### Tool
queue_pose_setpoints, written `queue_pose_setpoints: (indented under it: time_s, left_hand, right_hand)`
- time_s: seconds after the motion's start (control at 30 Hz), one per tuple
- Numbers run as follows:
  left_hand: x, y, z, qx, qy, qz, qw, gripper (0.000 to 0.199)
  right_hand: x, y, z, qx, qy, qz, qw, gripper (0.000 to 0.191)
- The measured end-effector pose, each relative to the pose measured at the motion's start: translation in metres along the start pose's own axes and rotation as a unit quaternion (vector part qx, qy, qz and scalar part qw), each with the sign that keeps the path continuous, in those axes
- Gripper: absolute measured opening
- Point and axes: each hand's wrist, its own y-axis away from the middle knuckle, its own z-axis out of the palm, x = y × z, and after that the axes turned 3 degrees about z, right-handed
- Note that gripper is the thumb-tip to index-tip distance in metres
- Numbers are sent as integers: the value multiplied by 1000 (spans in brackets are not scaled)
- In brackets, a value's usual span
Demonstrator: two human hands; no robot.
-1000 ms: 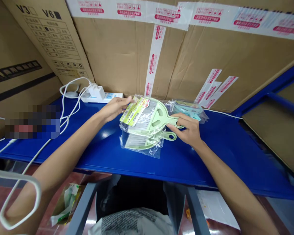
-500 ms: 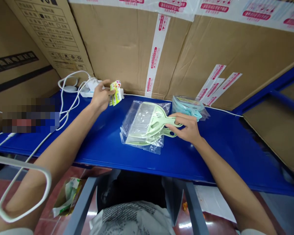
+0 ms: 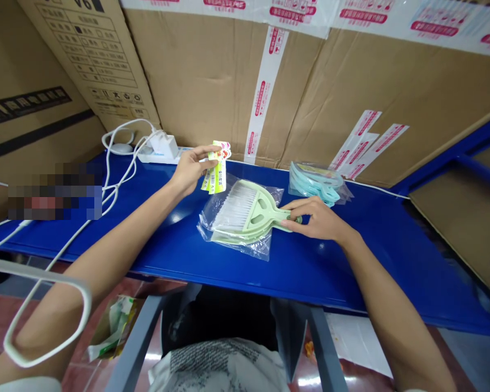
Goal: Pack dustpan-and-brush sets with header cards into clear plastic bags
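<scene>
This is looking like a stockroom or packing station. Big taped cardboard cartons [image 3: 212, 81] are standing along the back of a blue metal counter [image 3: 351, 256], identical bagged plastic dustpan sets [image 3: 245, 218] are lying on it in small stacks, and a white power strip [image 3: 163, 154] is trailing cables across it.

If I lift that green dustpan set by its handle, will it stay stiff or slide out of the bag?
The green dustpan set looks like thin moulded plastic, so probably stiff and light. Its clear bag lies loose and crinkled, likely slippery. The right hand pinches the handle beyond the bag's mouth, so the bag may slip off.
</scene>
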Motion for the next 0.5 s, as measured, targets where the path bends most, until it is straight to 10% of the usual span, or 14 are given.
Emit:
queue_pose_setpoints:
  time_s: [0.27, 0.5]
  left_hand:
    - [3, 17, 18, -104, 39, -2, 994, 110]
    - [14, 51, 49, -197, 73, -34, 977, 85]
  right_hand:
    - [-9, -1, -14, 81, -67, 28, 994, 24]
    - [-37, -10, 4, 244, -212, 119, 939, 33]
